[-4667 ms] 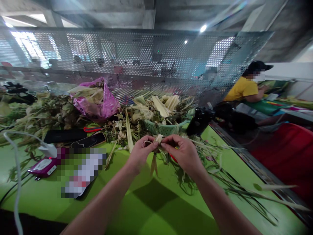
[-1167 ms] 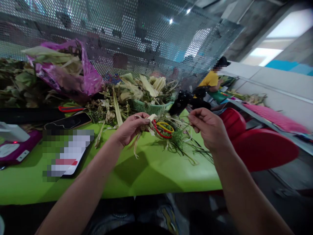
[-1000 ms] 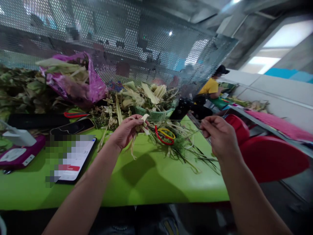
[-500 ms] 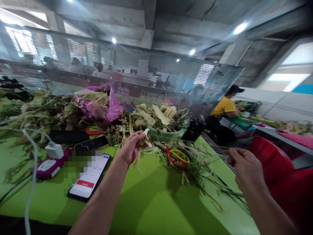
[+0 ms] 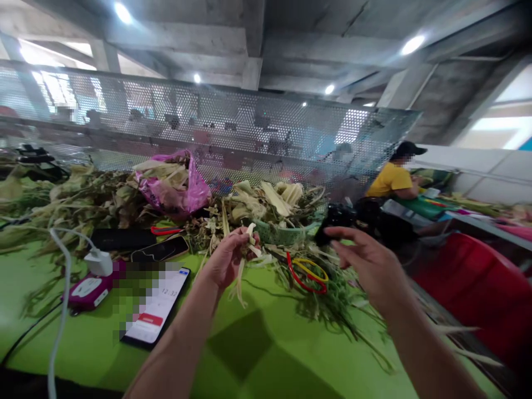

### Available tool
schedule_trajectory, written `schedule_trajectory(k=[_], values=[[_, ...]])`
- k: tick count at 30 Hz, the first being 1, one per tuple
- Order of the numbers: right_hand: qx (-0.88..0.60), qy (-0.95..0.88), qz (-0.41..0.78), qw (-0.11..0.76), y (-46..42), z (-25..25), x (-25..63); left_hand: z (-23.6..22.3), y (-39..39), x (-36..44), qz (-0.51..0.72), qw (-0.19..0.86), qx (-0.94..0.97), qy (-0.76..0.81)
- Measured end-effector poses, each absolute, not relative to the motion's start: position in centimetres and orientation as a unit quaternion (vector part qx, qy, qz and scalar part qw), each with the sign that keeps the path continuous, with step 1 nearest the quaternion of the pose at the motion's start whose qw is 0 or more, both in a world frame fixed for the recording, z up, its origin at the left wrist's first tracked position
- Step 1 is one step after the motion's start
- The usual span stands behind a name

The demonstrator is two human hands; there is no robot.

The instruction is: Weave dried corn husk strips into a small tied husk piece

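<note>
Husk strips (image 5: pixel 240 282), pale and dry, are pinched in the left hand (image 5: pixel 228 256), above the near side of the green table (image 5: pixel 299 341). That forearm slants up from the bottom edge, wrist slightly bent, fingers curled inward with the thumb pressed on top; a whitish end pokes up past the fingertips and loose tails hang below, over the tabletop. The right hand (image 5: pixel 369 260) hovers off to the right, its forearm angling in from the lower right corner. Its index finger reaches out toward the left and the thumb sits lower, with a gap between them; whether a fine strand lies along those fingers I cannot tell. Just beyond that index fingertip stands a black object (image 5: pixel 338 212), and between the two hands red and yellow handles (image 5: pixel 293 272) rest among green stalks (image 5: pixel 338 310). A green basket (image 5: pixel 282 235) heaped with dry leaves is behind the left hand

Half a second ago the right hand was lower and farther out, with a thin strand drawn tight toward the left; now it has come up and inward, its finger and thumb parted. The left hand has kept its pinch on the husk throughout
</note>
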State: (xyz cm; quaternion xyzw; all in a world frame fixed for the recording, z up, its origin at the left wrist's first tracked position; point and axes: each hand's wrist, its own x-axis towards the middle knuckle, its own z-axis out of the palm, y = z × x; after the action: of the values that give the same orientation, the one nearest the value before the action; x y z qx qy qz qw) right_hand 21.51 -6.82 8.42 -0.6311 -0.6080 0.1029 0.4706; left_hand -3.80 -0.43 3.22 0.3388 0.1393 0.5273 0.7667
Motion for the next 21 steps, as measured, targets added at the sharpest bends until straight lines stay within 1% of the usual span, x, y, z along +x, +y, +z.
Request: schedule_trajectory(k=[3,5,8,10,14,17,21], values=[[-0.549,-0.653,0.285,0.437,-6.4,8.5,16.4,3.4,-0.7,-3.7,0.517,0.766,0.358,0.134],[-0.519,-0.648,0.352,0.431,-5.7,8.0,14.0,3.5,-0.9,-3.7,0.510,0.770,0.362,0.126],[-0.459,-0.620,0.433,0.466,-4.6,6.8,12.2,3.6,-1.0,-3.6,0.504,0.776,0.362,0.115],[-0.434,-0.607,0.463,0.479,-3.9,6.1,11.7,3.7,-1.1,-3.6,0.501,0.778,0.361,0.114],[-0.438,-0.579,0.467,0.505,-3.4,5.3,11.8,3.7,-1.1,-3.5,0.498,0.781,0.357,0.121],[-0.436,-0.567,0.478,0.510,-3.5,5.3,12.3,3.5,-1.1,-3.4,0.500,0.778,0.356,0.133],[-0.416,-0.537,0.528,0.509,-3.9,5.5,13.2,3.2,-0.8,-3.3,0.510,0.768,0.353,0.158]])
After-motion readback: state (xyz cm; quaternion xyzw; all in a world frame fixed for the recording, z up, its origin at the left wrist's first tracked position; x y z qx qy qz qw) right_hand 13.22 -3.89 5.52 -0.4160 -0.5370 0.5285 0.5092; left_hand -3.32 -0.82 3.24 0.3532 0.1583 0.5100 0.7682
